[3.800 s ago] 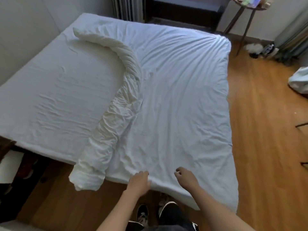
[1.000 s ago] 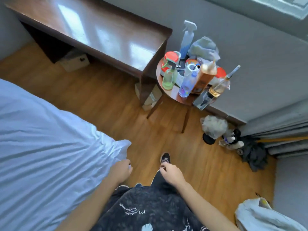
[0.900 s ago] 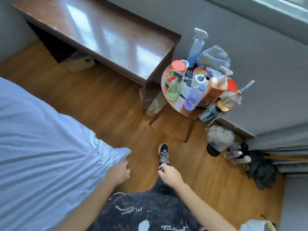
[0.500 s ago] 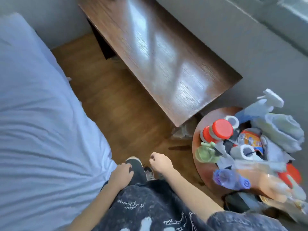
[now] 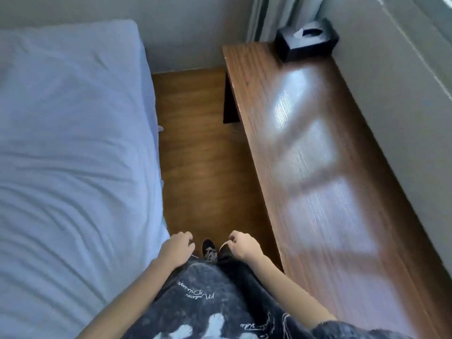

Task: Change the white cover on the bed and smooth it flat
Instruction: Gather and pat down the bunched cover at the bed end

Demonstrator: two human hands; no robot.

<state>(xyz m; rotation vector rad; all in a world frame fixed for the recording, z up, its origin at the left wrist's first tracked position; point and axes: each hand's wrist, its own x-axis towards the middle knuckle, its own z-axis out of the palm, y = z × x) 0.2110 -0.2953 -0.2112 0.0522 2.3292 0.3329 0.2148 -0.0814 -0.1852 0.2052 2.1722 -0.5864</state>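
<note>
Since the earlier frame, the view has been swinging away from the round stand of spray bottles, and the person is now standing in the floor (image 5: pixel 203 152) aisle between the bed and the long wooden counter (image 5: pixel 325 182). In the head view, the white cover (image 5: pixel 73 143) is lying wrinkled across the bed, reaching its right edge, while the left hand (image 5: pixel 176 249) is hanging just beside that edge, its fingers loosely curled and holding nothing. The right hand (image 5: pixel 244 245) is also hanging loosely curled and empty, and a black tissue box (image 5: pixel 307 40) is sitting at the counter's far end.
</note>
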